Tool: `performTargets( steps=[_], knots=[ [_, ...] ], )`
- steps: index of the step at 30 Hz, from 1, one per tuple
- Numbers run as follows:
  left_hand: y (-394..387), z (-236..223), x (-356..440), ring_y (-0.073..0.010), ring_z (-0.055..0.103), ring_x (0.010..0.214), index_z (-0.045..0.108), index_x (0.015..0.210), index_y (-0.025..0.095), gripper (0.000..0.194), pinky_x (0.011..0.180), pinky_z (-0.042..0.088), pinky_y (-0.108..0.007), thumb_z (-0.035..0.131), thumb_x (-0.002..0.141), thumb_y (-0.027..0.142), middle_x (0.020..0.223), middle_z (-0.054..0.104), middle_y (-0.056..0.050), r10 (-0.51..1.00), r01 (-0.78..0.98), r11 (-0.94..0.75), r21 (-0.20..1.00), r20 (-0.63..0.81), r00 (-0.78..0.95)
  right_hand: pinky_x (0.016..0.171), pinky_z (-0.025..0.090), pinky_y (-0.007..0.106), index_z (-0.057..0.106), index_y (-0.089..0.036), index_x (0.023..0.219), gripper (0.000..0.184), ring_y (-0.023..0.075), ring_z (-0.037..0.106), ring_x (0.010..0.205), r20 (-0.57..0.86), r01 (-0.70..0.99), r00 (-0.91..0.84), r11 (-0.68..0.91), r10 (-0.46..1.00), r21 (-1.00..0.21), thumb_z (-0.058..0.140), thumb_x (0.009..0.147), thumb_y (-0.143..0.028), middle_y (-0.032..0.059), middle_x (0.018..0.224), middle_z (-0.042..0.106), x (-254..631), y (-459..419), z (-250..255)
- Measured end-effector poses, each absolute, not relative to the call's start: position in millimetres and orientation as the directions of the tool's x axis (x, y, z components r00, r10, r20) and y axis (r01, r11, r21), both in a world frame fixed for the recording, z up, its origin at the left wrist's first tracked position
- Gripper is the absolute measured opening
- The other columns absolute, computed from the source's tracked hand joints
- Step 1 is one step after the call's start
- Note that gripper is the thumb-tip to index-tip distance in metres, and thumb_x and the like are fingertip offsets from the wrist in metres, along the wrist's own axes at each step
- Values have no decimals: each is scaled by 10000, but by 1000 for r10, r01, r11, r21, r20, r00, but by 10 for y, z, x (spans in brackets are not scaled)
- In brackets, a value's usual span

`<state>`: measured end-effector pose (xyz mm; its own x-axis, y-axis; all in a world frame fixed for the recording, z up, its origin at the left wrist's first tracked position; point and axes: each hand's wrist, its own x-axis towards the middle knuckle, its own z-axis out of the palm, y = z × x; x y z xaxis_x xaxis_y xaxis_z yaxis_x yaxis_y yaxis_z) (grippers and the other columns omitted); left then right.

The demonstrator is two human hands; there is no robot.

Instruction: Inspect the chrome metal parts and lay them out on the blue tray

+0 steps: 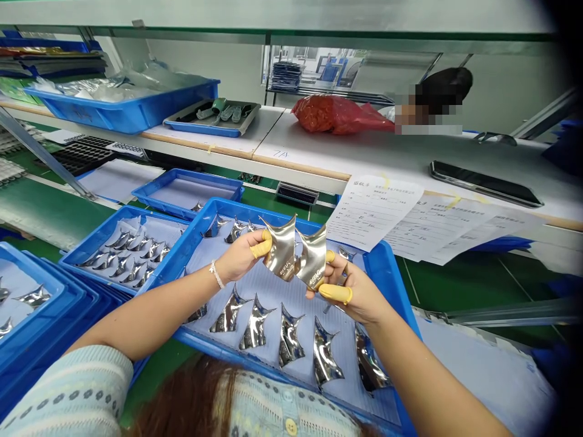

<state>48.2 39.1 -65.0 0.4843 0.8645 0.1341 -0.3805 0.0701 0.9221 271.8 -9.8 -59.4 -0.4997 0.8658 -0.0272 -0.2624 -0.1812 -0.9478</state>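
Yellow finger cots cover some fingertips on both of my hands. My left hand (249, 250) pinches a shiny curved metal piece (281, 246) with pointed corners and lettering near its lower edge. A similar lettered metal piece (312, 258) is in my right hand (353, 285), gripped between thumb and fingers. The two pieces are held side by side, close together, above a blue tray (392, 273). On the white lining of that tray stand several more curved metal pieces (290, 337) in rows. My right hand hides part of the tray.
Another blue tray (98, 237) of metal pieces sits to the left, near stacked trays (77, 303). Printed sheets (378, 209) hang from the shelf edge. The shelf holds a phone (485, 183), a red bag (334, 114) and a blue bin (136, 112). Behind it is another person.
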Motion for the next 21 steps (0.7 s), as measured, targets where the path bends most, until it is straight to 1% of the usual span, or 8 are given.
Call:
performTargets(
  steps=[5,7,10,12,14,16,19,21],
  knots=[
    [416,-680,466,-76,444,529,542,685,135,427,516,365,-215,709,673,528,616,498,25,861,-340,3,940,170,479,349,261,146,568,-201,941,361,174,659,641,-50,-170,-467,-145,883,-975,775,666,-311,20,718,644,2746,-95,-609],
    [440,-658,431,-75,437,533,532,678,139,430,522,373,-215,697,681,536,611,487,29,858,-311,-57,949,206,471,361,270,164,561,-197,932,302,174,648,629,-55,-69,-439,-94,897,-993,716,721,-348,22,700,630,2761,-74,-631],
    [489,-558,312,-82,453,540,526,679,148,394,533,385,-224,637,746,519,624,501,25,825,-184,-237,954,297,481,508,426,232,556,-189,973,216,175,646,679,-25,246,-387,77,922,-966,599,799,-311,23,735,635,2756,-27,-671],
    [528,-476,190,-101,498,590,554,702,149,329,575,396,-239,592,801,461,674,557,2,769,17,-451,892,378,515,647,469,267,554,-184,1046,229,174,642,748,-26,607,-415,256,910,-752,537,825,-243,31,808,653,2720,-7,-699],
    [566,-425,51,-125,535,659,589,723,153,250,638,394,-260,570,831,378,715,608,-17,688,261,-660,705,428,586,685,468,276,568,-183,1086,268,188,639,793,-104,832,-469,399,877,-386,512,824,-167,51,886,663,2655,-8,-733],
    [595,-436,-89,-147,553,698,612,733,161,192,685,371,-284,557,839,311,717,638,-25,629,472,-770,429,390,673,655,460,279,602,-178,1058,304,214,646,798,-196,868,-496,476,846,-146,500,793,-68,78,917,668,2569,-32,-783],
    [605,-574,-277,-190,573,734,628,740,155,133,711,330,-320,555,824,229,715,662,-60,635,638,-768,54,191,748,643,451,291,647,-137,964,337,253,653,801,-236,860,-504,507,831,-49,466,745,45,131,889,676,2430,-86,-886],
    [583,-712,-378,-217,581,762,630,736,141,105,719,313,-338,550,804,158,717,669,-97,668,669,-739,-75,48,743,650,453,299,664,-114,918,320,270,654,816,-261,856,-501,517,825,-9,451,753,58,157,881,680,2355,-116,-946]
  ],
)
